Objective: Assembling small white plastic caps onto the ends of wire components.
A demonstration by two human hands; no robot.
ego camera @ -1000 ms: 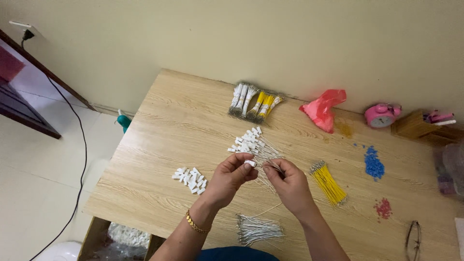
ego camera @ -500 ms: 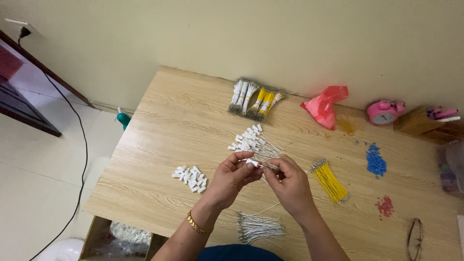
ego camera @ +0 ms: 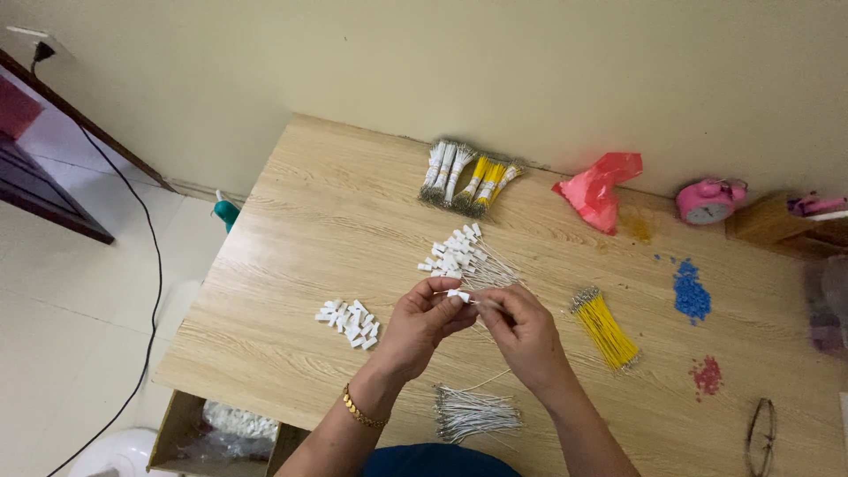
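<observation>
My left hand pinches a small white connector between thumb and fingers. My right hand grips a thin white wire that meets the connector; the two hands touch above the wooden table. Just beyond them lies a pile of finished white wires with connectors. A heap of loose white connectors lies left of my left hand. A bundle of bare white wires rests near the table's front edge, under my right forearm. A bundle of yellow wires lies to the right.
Bundles of white and yellow wires sit at the back. A pink plastic bag, a pink alarm clock, blue beads, red beads and glasses lie right. A cardboard box stands below the table's left corner.
The hands stay together at the same spot; the fingers shift slightly around the connector and wire. The camera view tilts a little.
</observation>
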